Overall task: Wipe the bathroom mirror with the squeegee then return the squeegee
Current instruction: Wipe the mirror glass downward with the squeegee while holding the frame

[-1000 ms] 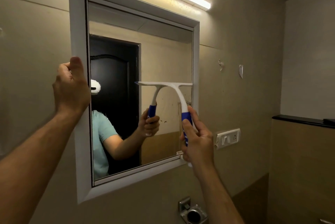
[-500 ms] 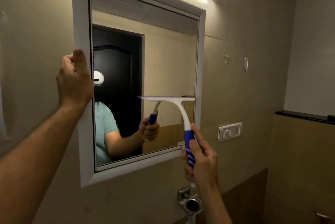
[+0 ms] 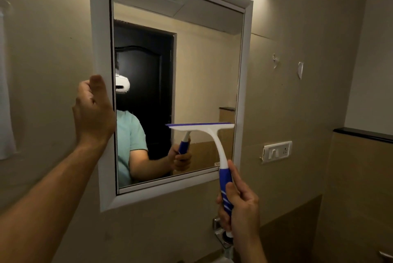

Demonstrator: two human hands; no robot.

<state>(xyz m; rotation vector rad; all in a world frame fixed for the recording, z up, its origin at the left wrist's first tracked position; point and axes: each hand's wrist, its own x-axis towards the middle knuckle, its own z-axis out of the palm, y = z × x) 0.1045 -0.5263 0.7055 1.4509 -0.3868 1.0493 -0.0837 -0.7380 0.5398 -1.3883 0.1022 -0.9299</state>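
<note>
Our right hand (image 3: 240, 205) grips the squeegee (image 3: 214, 145) by its blue handle, blade against the mirror (image 3: 202, 60) up and left of that hand; our left hand (image 3: 93, 109) holds the mirror's white frame (image 3: 100, 28) at its left edge.

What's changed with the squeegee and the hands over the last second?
The right hand has drawn the squeegee down the right side of the mirror, from mid-height toward the lower frame, blade level throughout. Its grip on the blue handle is unchanged. The left hand still holds the mirror's left frame edge. Nothing was let go or newly grasped.
</note>
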